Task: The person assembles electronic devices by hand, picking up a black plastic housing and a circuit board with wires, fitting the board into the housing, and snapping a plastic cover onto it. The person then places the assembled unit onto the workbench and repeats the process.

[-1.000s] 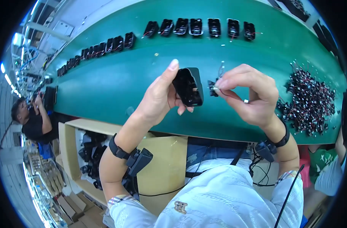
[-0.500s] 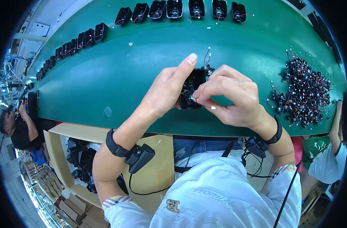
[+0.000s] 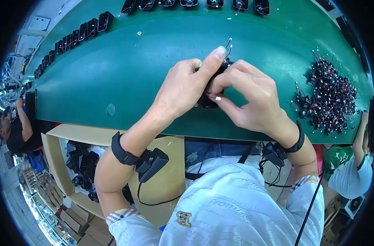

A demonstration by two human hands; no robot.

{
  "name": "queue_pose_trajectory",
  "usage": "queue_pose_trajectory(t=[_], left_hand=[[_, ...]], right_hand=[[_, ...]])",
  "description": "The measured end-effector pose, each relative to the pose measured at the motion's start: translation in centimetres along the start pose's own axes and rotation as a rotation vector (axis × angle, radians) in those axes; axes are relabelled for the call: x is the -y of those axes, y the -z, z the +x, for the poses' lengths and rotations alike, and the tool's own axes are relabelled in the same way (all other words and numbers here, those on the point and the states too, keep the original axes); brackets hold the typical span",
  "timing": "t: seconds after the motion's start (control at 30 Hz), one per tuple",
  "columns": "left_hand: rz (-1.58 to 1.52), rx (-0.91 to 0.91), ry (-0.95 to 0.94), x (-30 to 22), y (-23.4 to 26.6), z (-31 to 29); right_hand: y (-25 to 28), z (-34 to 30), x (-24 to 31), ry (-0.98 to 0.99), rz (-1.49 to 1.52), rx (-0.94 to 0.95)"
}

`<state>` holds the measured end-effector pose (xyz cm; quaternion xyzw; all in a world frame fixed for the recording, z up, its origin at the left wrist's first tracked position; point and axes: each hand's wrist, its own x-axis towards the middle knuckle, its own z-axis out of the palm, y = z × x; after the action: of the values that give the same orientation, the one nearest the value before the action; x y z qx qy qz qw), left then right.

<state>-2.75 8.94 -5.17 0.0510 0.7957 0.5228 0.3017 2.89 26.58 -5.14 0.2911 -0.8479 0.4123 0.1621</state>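
My left hand (image 3: 179, 87) is closed round a black plastic housing (image 3: 208, 102), thumb along its upper side. The housing is tilted above the green table, mostly covered by my fingers. My right hand (image 3: 252, 94) is closed in a pinch at the housing's open face, on a small wired part whose body is hidden between the fingertips. A white connector (image 3: 218, 99) on a short wire sticks out beside my right thumb. Beyond my fingertips, thin red and black wires (image 3: 229, 48) with white plugs stick up from the far end of the housing.
A heap of small black wired parts (image 3: 332, 96) lies at the right. Similar black housings (image 3: 189, 2) line the table's far edge, with another row (image 3: 82, 32) at the far left. Below the near edge stands a cardboard box (image 3: 55, 151) of black parts. People sit at both sides.
Both hands and the housing have shifted slightly away from me, and the housing is more tilted and covered. My right fingertips have moved in closer against it. The view has shifted slightly.
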Motion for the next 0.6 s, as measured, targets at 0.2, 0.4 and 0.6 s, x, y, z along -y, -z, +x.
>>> queue_pose_trajectory(t=[0.2,0.4,0.6], left_hand=[[-0.350,0.012,0.148,-0.3,1.2,0.1],[-0.335,-0.032,0.010,-1.2,0.4,-0.1],[-0.096,0.099,-0.228,-0.8,1.6,-1.3]], right_hand=[[0.3,-0.3,1.4,0.045,-0.148,-0.006],[-0.6,-1.1,-0.4,0.142,-0.084,-0.092],[0.1,-0.6,-1.0,-0.149,0.428,-0.142]])
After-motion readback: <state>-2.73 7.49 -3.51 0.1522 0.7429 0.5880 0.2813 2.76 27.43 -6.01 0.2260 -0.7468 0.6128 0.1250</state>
